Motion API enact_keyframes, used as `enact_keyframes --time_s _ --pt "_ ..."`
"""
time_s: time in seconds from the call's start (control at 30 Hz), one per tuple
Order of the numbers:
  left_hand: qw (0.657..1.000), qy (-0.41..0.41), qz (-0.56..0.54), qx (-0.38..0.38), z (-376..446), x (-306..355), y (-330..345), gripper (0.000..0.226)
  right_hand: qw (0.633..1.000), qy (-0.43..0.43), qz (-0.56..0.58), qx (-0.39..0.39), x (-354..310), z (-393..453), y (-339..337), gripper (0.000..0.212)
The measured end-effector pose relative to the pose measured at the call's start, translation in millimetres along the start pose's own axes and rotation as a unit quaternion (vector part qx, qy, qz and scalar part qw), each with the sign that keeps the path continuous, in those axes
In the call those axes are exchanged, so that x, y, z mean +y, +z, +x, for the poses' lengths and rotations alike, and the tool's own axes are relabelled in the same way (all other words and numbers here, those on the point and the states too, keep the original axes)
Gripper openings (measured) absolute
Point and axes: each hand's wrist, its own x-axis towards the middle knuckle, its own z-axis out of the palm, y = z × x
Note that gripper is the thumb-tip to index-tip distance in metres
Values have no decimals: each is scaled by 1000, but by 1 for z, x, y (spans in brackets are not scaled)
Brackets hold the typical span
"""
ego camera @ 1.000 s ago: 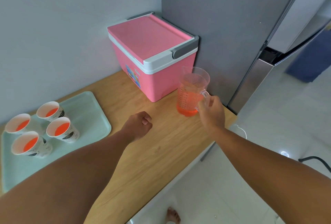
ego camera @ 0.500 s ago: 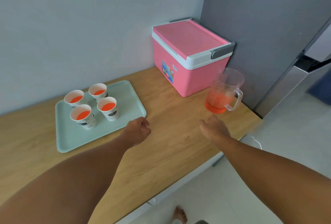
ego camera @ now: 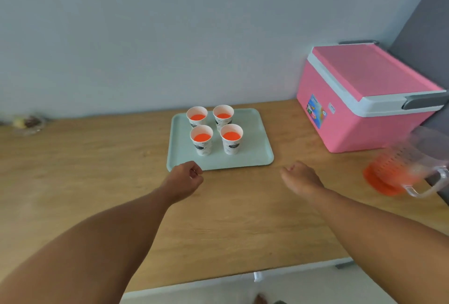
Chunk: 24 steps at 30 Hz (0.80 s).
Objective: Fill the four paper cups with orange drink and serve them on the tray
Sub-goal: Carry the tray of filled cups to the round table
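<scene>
We stand at a wooden surface [ego camera: 97, 182] against a grey wall. Since a moment ago our right hand [ego camera: 301, 178] has left the pitcher [ego camera: 403, 170] — now loosely curled, empty. Our left hand [ego camera: 185, 179], half-closed and empty, touches the tray [ego camera: 255, 148]; beyond it, four cups [ego camera: 215, 131] hold orange drink.

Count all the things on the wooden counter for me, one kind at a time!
Paper cups with orange drink: 4
Mint green tray: 1
Pink cooler box: 1
Clear jug with orange drink: 1
Blurry clutter at the far left, cannot tell what: 1
Total: 8
</scene>
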Motion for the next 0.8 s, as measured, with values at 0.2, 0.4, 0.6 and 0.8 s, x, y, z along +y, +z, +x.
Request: enact_keyframes --time_s 0.2,0.4,0.6,0.8 --pt "997 -55 0 45 -4 -28 -22 7 998 -49 -18 -18 -35 18 11 31" --pt "993 -73 -20 87 10 -26 -21 16 993 -99 -17 -61 -64 37 24 30" --pt "987 -81 -58 125 35 -7 -12 49 986 -148 -7 -79 -81 63 38 59" --pt "980 -104 -104 132 65 15 -3 78 981 -166 38 -90 -99 76 57 84"
